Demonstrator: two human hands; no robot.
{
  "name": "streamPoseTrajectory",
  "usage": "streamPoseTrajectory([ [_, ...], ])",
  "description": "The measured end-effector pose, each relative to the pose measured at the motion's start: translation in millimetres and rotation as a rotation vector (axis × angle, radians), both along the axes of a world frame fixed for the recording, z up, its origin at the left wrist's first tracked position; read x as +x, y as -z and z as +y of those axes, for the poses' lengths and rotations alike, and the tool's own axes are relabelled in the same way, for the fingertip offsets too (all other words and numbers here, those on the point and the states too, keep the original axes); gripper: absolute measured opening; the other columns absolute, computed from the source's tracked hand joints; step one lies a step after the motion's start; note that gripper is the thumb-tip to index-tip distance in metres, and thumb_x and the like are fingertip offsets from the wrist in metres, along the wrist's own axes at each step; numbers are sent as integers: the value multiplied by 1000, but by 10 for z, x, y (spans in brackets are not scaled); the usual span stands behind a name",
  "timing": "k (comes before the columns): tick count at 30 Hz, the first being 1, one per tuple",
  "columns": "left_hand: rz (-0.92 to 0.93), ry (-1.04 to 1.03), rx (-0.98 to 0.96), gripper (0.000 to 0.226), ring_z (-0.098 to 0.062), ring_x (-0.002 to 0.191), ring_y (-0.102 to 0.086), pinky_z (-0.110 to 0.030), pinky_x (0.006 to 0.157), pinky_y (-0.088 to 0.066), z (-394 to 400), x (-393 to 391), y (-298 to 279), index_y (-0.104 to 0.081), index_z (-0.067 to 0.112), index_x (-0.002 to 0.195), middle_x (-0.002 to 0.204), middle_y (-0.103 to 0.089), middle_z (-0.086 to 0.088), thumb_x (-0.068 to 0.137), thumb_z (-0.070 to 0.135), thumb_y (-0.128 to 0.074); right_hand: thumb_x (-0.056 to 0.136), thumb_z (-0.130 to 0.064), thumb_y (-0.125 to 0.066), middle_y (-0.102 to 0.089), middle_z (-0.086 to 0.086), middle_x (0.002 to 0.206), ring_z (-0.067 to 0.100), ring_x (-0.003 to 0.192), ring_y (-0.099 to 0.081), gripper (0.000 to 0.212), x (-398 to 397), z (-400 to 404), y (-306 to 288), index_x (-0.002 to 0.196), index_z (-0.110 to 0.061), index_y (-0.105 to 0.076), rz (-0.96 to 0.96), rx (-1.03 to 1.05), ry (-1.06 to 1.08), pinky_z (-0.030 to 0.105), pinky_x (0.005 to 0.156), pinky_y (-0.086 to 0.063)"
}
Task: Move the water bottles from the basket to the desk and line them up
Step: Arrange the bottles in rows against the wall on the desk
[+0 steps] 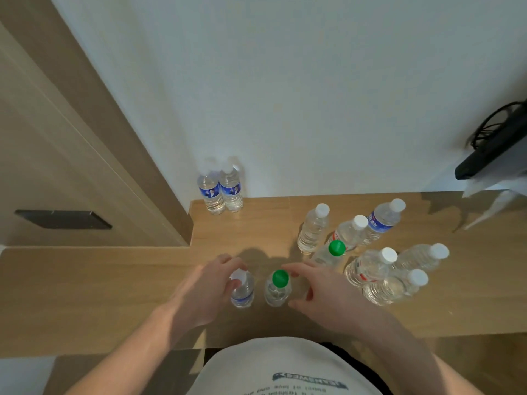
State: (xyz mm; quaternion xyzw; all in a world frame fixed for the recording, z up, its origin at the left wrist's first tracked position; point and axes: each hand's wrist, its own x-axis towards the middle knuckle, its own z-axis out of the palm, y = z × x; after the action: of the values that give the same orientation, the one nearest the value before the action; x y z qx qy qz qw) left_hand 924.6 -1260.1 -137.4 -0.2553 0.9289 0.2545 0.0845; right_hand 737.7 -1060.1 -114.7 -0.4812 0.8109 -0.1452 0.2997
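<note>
Two small water bottles stand side by side on the wooden desk (128, 295) near its front edge. My left hand (205, 286) is curled around the top of the white-capped, blue-labelled bottle (243, 293). My right hand (322, 295) holds the green-capped bottle (278, 290), index finger on the cap and thumb beside the body. Several more bottles stand in a loose cluster to the right, among them another green-capped one (328, 253) and a white-capped one (313, 228). No basket is in view.
Two blue-labelled bottles (221, 192) stand together at the back against the white wall. A black device with cables (490, 149) and white paper (484, 203) sit at the far right. A beige panel (71, 138) rises on the left.
</note>
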Motion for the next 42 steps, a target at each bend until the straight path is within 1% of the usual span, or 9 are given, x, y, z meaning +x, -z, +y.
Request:
streamPoseTrajectory([
  [4, 30, -16, 29, 22, -11, 94, -63, -38, 85, -54, 68, 43, 71, -54, 40, 123, 121, -52, 21, 101, 36, -58, 91, -40, -78, -57, -31, 125, 0, 85, -62, 62, -76, 233, -19, 145, -53, -50, -43, -57, 118, 28, 88, -57],
  [11, 113, -72, 29, 30, -2, 92, -62, -18, 78, -49, 83, 43, 91, -63, 40, 122, 119, -56, 25, 96, 27, -72, 92, -33, -78, -60, -35, 114, 1, 86, -64, 48, -225, 457, -52, 131, -56, -60, -26, -150, 311, 18, 74, -54],
  [16, 143, -71, -21, 38, -10, 99, -63, -34, 84, -55, -94, -9, 59, -62, 40, 124, 116, -58, 22, 94, 18, -71, 92, -21, -79, -73, -27, 94, 8, 56, -56, 27, -645, 584, -282, 110, -41, -75, -42, -398, 643, 16, 58, -46],
  [19, 175, -63, -64, 40, -7, 91, -61, -36, 80, -55, -263, -159, -24, -61, 42, 121, 108, -54, 22, 92, 18, -74, 93, -29, -75, -74, -19, 108, 8, 64, -61, 28, -1175, 611, -410, 120, -37, -73, 146, -355, 704, 33, 76, -57],
  [22, 232, -53, -103, 34, -9, 89, -62, -35, 79, -51, -396, -389, -195, -64, 40, 121, 108, -53, 25, 93, 24, -74, 95, -37, -72, -67, -3, 136, 23, 109, -69, 45, -1768, 554, -356, 139, -29, -65, 278, -145, 707, 42, 101, -52],
  [25, 270, -27, -149, 35, -15, 101, -66, -40, 87, -55, -559, -646, -350, -63, 33, 130, 116, -56, 19, 96, 30, -71, 95, -41, -73, -57, 9, 152, 32, 140, -53, 63, -2147, 422, -222, 153, -24, -54, 271, 70, 681, 45, 113, -46],
  [30, 312, -28, -185, 30, -19, 95, -65, -42, 82, -54, -890, -1134, -422, -65, 32, 124, 108, -58, 12, 95, 25, -71, 91, -33, -77, -65, 13, 143, 34, 130, -61, 55, -2360, 189, 71, 143, -18, -64, 177, 137, 680, 42, 106, -51],
  [36, 217, -52, -214, 31, -23, 96, -65, -44, 80, -56, -1192, -1693, -369, -64, 35, 121, 109, -58, 10, 93, 23, -67, 89, -27, -78, -75, 11, 117, 32, 110, -68, 7, -2575, -6, 242, 94, -27, -73, 190, 77, 758, 36, 89, -55],
  [42, 75, -9, -245, 39, -29, 101, -64, -42, 83, -54, -1431, -2137, -249, -64, 30, 126, 116, -60, 3, 91, 12, -64, 93, -11, -70, -70, -2, 113, 19, 105, -62, 22, -2709, -531, 112, 93, -34, -72, 144, -3, 537, 32, 89, -52],
])
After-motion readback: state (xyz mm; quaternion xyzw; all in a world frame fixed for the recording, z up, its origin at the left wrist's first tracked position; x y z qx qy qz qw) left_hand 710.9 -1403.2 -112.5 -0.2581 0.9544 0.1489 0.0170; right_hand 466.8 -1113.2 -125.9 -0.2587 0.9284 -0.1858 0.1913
